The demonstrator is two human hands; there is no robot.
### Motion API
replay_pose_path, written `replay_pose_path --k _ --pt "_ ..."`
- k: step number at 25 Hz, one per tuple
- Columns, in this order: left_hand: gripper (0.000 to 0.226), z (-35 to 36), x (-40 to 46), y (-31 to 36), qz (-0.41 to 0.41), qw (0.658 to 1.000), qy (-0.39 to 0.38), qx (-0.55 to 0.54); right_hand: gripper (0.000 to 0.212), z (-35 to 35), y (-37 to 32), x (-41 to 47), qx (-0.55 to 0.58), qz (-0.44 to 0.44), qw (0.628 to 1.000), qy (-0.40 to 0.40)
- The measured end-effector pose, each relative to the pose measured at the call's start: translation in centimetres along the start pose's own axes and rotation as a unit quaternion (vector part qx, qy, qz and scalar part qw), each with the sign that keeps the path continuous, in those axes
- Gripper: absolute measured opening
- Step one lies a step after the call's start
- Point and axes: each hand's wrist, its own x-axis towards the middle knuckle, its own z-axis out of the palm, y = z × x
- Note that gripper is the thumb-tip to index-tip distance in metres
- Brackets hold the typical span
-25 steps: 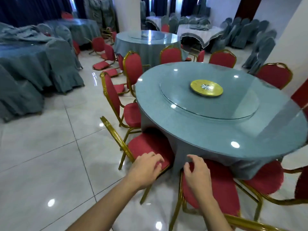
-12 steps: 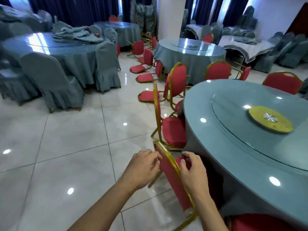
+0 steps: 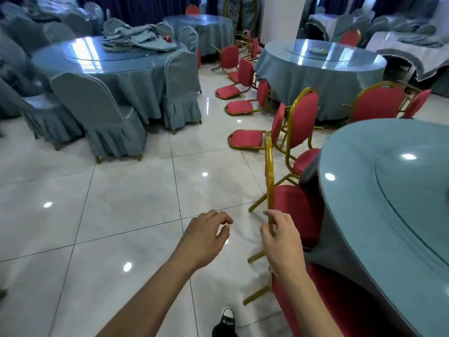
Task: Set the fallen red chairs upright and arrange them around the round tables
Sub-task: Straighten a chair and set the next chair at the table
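A red chair with a gold frame (image 3: pixel 295 205) stands upright against the near round table (image 3: pixel 388 190), its seat tucked under the cloth. My right hand (image 3: pixel 279 242) pinches the gold back rail of this chair near its lower end. My left hand (image 3: pixel 204 237) hovers just left of the chair with loosely curled fingers, holding nothing. Several fallen red chairs lie on the floor beyond, the nearest one (image 3: pixel 252 137) with its seat turned outward. More fallen ones (image 3: pixel 240 76) trail toward the middle round table (image 3: pixel 323 69).
Grey-covered chairs (image 3: pixel 107 113) ring a round table (image 3: pixel 107 69) at the left, with folded cloths piled on it. Upright red chairs (image 3: pixel 376 103) stand between the two right-hand tables. Glossy white tile floor (image 3: pixel 116 205) spreads across the left and middle. My shoe (image 3: pixel 226 322) shows at the bottom.
My view has swung left. My left hand has come off the chair back and now hovers free. My right hand still holds the rail, and the chair sits closer to the table.
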Motion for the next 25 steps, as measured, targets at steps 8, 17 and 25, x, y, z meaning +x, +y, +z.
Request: replay_pose_path --k 8,17,25 --pt "0.024 -6.0 19.9 -6.2 -0.029 1.0 0.001 0.005 0.028 9.0 -3.3 21.5 0.007 -0.017 0.999 -0.039" --pt "0.028 -12.6 44.3 -18.8 -0.058 0.994 0.058 0.067 0.033 22.8 -6.9 45.8 -0.155 -0.044 0.985 -0.059" --pt "0.033 -20.2 67.3 -25.8 -0.014 0.996 0.021 0.081 0.038 32.3 -12.9 67.1 -0.156 -0.016 0.987 -0.029"
